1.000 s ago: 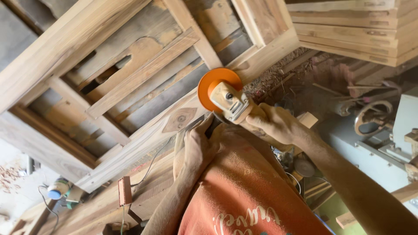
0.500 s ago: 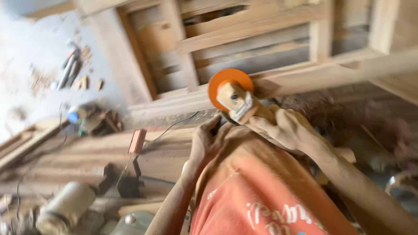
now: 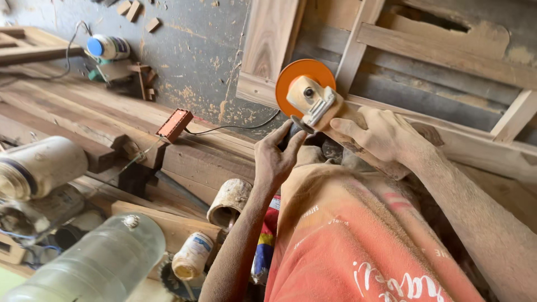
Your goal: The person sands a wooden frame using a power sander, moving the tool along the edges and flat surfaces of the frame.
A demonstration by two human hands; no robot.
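Both hands are now gripping the grinder, right hand on its body and left hand beneath, while the view is swinging from the wooden frame at upper right toward the floor at upper left.

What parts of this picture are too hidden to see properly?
- Head view: the underside of the orange disc faces away, behind the grinder head.
- The grinder's body is covered by the right hand and left hand.
- The wooden frame is cut off by the top and right edges.
- The clear jug runs off the bottom edge.
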